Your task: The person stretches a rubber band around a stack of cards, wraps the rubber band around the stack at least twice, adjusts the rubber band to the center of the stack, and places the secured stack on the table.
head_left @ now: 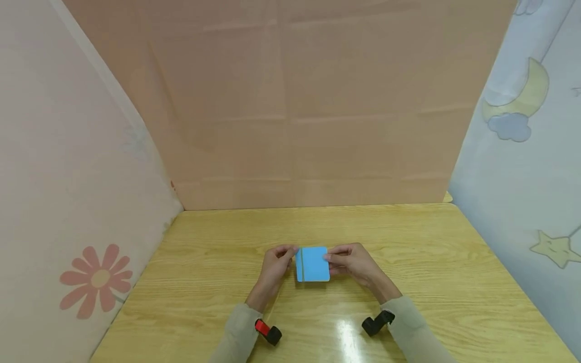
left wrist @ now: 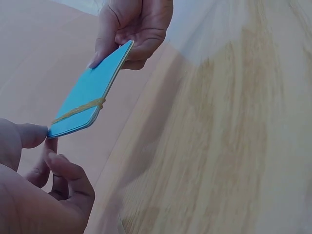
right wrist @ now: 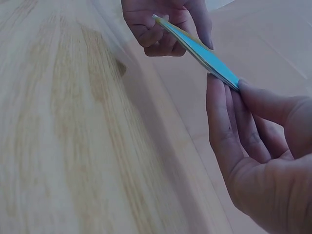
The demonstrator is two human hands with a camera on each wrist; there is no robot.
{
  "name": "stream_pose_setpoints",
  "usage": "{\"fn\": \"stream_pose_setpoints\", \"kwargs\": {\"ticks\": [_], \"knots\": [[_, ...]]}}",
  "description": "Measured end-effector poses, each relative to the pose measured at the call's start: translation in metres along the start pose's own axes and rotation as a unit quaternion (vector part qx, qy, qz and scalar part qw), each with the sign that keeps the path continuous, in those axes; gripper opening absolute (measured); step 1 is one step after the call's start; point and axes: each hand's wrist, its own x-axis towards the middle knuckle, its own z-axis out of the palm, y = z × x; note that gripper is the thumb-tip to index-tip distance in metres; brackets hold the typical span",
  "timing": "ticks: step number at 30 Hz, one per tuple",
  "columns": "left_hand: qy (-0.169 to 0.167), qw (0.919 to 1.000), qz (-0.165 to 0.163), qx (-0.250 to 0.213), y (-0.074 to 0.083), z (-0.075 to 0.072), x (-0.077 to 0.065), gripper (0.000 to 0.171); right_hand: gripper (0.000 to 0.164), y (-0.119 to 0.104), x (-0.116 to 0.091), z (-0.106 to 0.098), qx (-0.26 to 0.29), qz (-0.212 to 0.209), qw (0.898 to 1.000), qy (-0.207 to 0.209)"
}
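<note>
While hands (head_left: 274,264) (head_left: 356,263) pinch, the pad (head_left: 315,265) looks plain.

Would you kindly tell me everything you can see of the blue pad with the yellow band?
The blue pad is thin and squarish, with rounded corners, a plain bright-blue face and layered edges, seemingly paper or card; whether bound or loose is unclear. A yellow band, perhaps elastic, wraps it near the end by the left hand. It is held above the wooden table, pinched by that hand at a corner and by the right hand at the opposite edge.
</note>
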Motion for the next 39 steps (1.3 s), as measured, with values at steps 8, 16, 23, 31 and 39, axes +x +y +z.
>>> {"fn": "stream_pose_setpoints", "kwargs": {"ticks": [8, 16, 23, 31, 39], "knots": [[-0.010, 0.9980, -0.018, -0.060, -0.003, 0.001, -0.006, 0.034, 0.022, -0.003, -0.001, -0.004, -0.001, -0.007, 1.000, 0.022], [-0.043, 0.9945, -0.036, -0.088, -0.008, -0.001, -0.014, 0.037, 0.025, -0.004, -0.002, -0.007, -0.007, -0.012, 0.999, 0.032], [-0.077, 0.9857, -0.058, -0.139, -0.014, 0.002, -0.021, 0.041, 0.033, -0.010, -0.005, -0.007, -0.012, -0.015, 0.998, 0.060], [-0.077, 0.9783, -0.052, -0.185, -0.019, 0.011, -0.027, 0.037, 0.030, -0.013, -0.005, -0.008, 0.004, -0.018, 0.998, 0.062], [-0.057, 0.9759, -0.057, -0.203, -0.020, 0.020, -0.026, 0.035, 0.027, -0.015, -0.003, -0.008, 0.029, -0.019, 0.997, 0.062]]}}
